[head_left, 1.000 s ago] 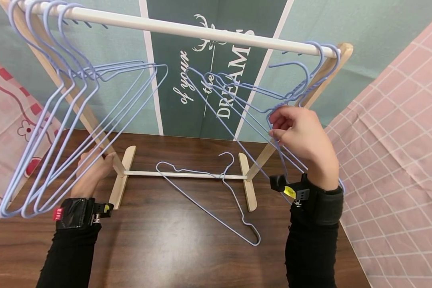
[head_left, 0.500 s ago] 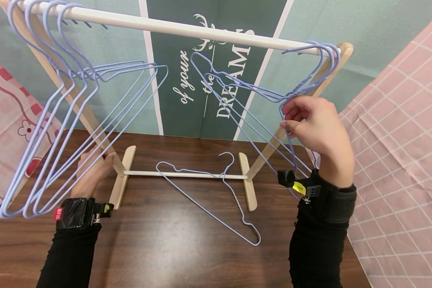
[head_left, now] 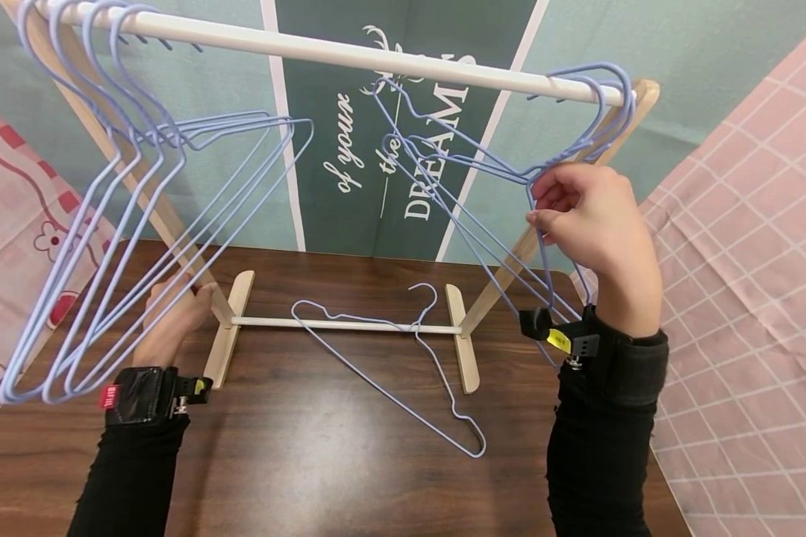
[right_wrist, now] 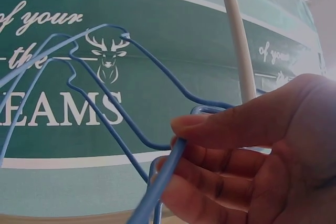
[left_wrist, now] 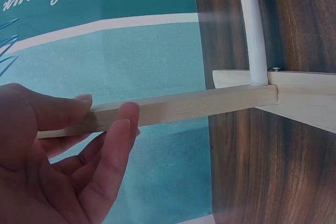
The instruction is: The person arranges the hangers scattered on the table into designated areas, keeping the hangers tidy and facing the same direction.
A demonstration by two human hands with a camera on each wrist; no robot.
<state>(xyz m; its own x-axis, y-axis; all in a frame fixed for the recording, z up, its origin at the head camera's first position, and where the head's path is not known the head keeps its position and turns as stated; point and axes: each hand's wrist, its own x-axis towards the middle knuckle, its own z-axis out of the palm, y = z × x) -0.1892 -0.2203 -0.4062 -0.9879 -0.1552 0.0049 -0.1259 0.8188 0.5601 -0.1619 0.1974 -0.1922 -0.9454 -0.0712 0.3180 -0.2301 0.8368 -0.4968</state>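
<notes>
My right hand (head_left: 594,216) pinches a light blue wire hanger just below its neck, thumb against fingers. In the right wrist view the pinched wire of this hanger (right_wrist: 161,182) runs down from the thumb. Its hook arches over the right end of the white rod (head_left: 376,57), beside other blue hangers there; whether it rests on the rod I cannot tell. My left hand (head_left: 175,309) grips the rack's left wooden post (left_wrist: 194,106) low down, thumb on one side and fingers on the other.
Several blue hangers (head_left: 134,134) hang at the rod's left end, in front of my left hand. One loose hanger (head_left: 414,327) lies across the lower bar (head_left: 356,324) and the brown table (head_left: 295,462). Pink cloth (head_left: 745,298) closes the right side.
My right hand has moved right and up with its hanger. The hook went from left of the other hooks to over the rod's end, and is now raised slightly. My left hand has stayed put.
</notes>
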